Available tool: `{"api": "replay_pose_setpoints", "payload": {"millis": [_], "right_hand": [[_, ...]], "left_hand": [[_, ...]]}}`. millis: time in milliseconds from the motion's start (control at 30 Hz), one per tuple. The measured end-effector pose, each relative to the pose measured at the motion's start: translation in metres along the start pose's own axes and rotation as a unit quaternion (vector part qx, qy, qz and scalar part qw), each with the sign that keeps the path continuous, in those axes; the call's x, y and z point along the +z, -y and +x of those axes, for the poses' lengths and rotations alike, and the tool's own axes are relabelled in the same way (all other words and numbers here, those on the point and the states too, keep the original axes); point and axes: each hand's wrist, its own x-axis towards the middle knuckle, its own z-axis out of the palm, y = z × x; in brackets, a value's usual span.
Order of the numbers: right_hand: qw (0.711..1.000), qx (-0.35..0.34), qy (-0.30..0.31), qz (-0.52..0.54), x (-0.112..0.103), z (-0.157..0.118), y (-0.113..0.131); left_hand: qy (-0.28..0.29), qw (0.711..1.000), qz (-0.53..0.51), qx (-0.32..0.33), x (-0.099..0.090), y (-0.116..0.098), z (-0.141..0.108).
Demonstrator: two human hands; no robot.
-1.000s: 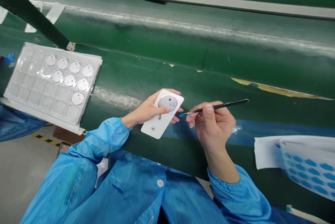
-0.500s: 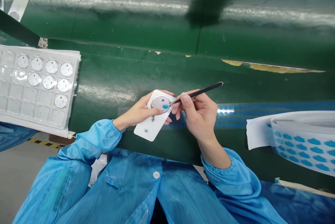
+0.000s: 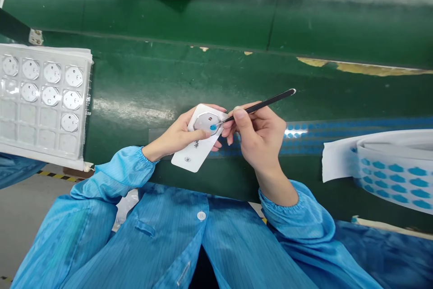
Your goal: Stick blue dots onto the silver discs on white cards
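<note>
White card point(image 3: 198, 147) held tilted above the near edge of the green surface point(image 3: 216, 77), a silvery round disc point(image 3: 204, 123) seated in its upper end and small dark print lower down. Small blue dot point(image 3: 213, 127) sitting on the disc's right edge, touched by the tip of the black tweezers point(image 3: 260, 105). Left hand point(image 3: 179, 135) closed around the card, thumb on top just below the disc, fingers curled beneath. Right hand point(image 3: 259, 138) pinched shut on the tweezers, in a pen-like grip, the tool's rear end pointing up and to the right. Both arms in blue sleeves, blue smock below.

Just right of the hands, a strip of blue dots point(image 3: 338, 131) lying flat along the surface. Further right, a white roll of backing paper point(image 3: 389, 167) carrying rows of the same blue dots, partly unrolled. Well to the left, a clear blister tray point(image 3: 40, 144) with square pockets, nine of the upper pockets filled with similar discs, lower pockets bare. Yellowish worn patch point(image 3: 358, 68) on the surface beyond the right hand. Grey floor with a yellow-black stripe visible under the tray.
</note>
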Motion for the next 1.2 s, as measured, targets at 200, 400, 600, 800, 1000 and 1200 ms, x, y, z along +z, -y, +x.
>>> {"api": "replay_pose_setpoints", "payload": {"millis": [200,400,600,800,1000,1200], "right_hand": [[1.0,-0.014,0.005,-0.001,0.0,0.0,0.0],[1.0,-0.009,0.002,-0.016,-0.001,0.0,-0.003],[1.0,-0.023,0.003,0.004,0.002,-0.003,-0.004],[0.986,-0.14,-0.084,0.019,0.01,-0.007,-0.007],[0.981,-0.152,-0.116,0.014,0.011,-0.004,-0.017],[0.998,0.021,0.037,0.037,0.012,-0.011,-0.014]], "left_hand": [[-0.001,1.0,-0.005,-0.003,0.0,0.001,0.0],[0.002,1.0,-0.001,-0.004,-0.002,0.002,0.001],[-0.006,1.0,0.02,0.024,0.0,0.003,0.001],[-0.094,0.995,0.009,0.009,0.001,0.009,0.002],[-0.075,0.995,-0.027,0.059,0.003,0.008,0.003],[-0.043,0.996,-0.024,0.073,0.002,0.014,0.003]]}}
